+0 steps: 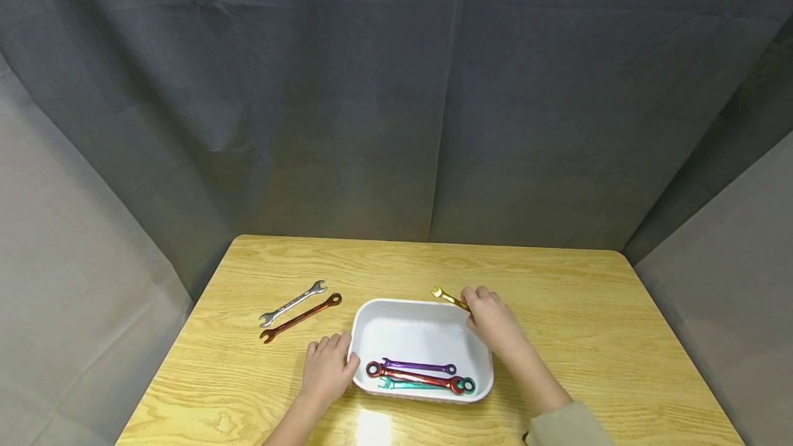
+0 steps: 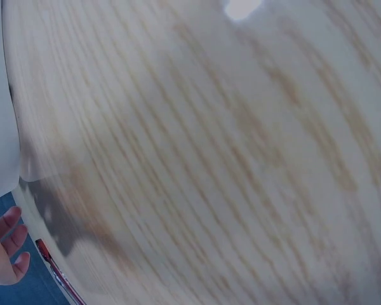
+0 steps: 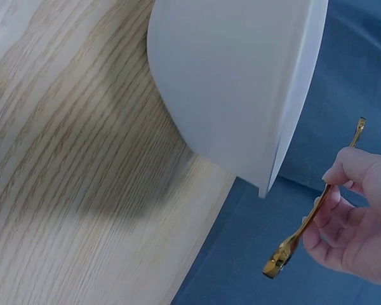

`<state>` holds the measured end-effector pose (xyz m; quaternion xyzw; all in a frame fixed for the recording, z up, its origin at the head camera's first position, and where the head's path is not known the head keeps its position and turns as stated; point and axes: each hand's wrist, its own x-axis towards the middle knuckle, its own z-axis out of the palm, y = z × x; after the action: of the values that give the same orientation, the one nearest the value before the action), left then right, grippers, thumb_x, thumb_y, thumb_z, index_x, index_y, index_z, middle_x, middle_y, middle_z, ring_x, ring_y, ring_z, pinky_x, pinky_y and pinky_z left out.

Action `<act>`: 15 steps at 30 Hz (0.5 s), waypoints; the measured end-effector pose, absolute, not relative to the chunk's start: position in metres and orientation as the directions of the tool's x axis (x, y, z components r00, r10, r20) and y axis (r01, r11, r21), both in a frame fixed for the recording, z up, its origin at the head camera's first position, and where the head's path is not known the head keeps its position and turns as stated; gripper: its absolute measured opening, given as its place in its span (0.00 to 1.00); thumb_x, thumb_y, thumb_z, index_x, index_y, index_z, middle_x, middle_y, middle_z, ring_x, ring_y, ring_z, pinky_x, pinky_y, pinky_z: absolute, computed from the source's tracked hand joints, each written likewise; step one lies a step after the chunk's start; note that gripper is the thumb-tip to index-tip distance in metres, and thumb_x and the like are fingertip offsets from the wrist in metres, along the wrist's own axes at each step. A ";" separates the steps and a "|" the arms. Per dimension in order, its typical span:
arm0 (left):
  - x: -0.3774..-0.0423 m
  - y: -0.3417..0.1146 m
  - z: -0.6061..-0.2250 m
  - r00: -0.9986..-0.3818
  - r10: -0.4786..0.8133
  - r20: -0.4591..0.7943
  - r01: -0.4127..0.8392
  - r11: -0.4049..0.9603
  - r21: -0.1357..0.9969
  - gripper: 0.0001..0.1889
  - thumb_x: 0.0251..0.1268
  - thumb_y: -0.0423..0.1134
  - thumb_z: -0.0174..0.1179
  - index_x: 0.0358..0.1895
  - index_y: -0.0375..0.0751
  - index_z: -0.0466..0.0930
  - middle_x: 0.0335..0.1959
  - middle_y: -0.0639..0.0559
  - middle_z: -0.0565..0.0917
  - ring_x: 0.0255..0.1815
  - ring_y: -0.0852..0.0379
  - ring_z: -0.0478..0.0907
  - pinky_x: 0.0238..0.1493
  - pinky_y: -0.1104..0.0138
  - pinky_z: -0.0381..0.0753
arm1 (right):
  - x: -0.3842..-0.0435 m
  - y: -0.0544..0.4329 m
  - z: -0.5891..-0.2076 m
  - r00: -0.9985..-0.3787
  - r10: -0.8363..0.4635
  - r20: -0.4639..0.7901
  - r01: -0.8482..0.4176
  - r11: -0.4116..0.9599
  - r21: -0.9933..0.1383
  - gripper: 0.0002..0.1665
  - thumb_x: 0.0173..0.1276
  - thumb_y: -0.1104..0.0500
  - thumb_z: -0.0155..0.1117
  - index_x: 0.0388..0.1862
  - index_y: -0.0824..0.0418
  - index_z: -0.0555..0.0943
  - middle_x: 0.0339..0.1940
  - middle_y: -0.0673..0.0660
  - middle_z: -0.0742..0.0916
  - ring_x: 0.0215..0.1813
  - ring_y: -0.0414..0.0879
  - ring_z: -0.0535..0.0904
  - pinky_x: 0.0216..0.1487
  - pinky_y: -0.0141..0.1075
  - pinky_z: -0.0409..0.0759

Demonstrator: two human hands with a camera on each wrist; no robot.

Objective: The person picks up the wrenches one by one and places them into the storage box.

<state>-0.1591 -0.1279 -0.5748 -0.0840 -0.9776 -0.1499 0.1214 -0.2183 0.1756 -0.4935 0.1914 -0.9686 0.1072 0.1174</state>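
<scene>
My right hand (image 1: 495, 322) pinches a gold wrench (image 3: 305, 222) between thumb and fingers. It is held above the back right rim of a white plastic tray (image 1: 409, 329), its open-ended jaw pointing left. My left hand (image 1: 328, 367) grips the tray's left rim, the thumb over the edge and the fingers outside. Inside the tray, along its front side, lie a purple wrench (image 1: 418, 365), a red wrench (image 1: 411, 374) and a teal wrench (image 1: 405, 385). The red one lies across the teal one.
Left of the tray, a silver double open-ended wrench (image 1: 292, 304) and a dark red wrench (image 1: 301, 319) lie side by side on the wooden table (image 1: 557, 281). Grey curtains (image 1: 347, 102) hang behind the table and at both sides.
</scene>
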 end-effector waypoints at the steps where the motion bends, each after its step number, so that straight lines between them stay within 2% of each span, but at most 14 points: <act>1: -0.159 -0.128 -0.575 -0.957 0.128 0.262 0.201 0.940 0.275 0.17 0.58 0.46 0.51 0.47 0.43 0.76 0.36 0.50 0.81 0.35 0.52 0.74 0.43 0.55 0.67 | -0.218 0.174 -0.493 -0.895 -0.351 0.275 -0.403 0.901 -0.160 0.16 0.47 0.68 0.68 0.35 0.59 0.74 0.26 0.55 0.77 0.30 0.51 0.76 0.27 0.40 0.76; 15: -0.159 -0.128 -0.574 -0.959 0.119 0.257 0.192 0.941 0.280 0.16 0.58 0.46 0.51 0.46 0.44 0.76 0.35 0.51 0.80 0.34 0.53 0.73 0.43 0.55 0.67 | -0.214 0.161 -0.492 -0.856 -0.414 0.311 -0.470 0.873 -0.132 0.16 0.45 0.68 0.67 0.34 0.58 0.75 0.26 0.54 0.77 0.28 0.48 0.73 0.25 0.37 0.73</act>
<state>-0.1591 -0.1275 -0.5744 -0.0793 -0.9778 -0.1530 0.1189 -0.2142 0.1609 -0.4921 0.2307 -0.9578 0.1023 0.1376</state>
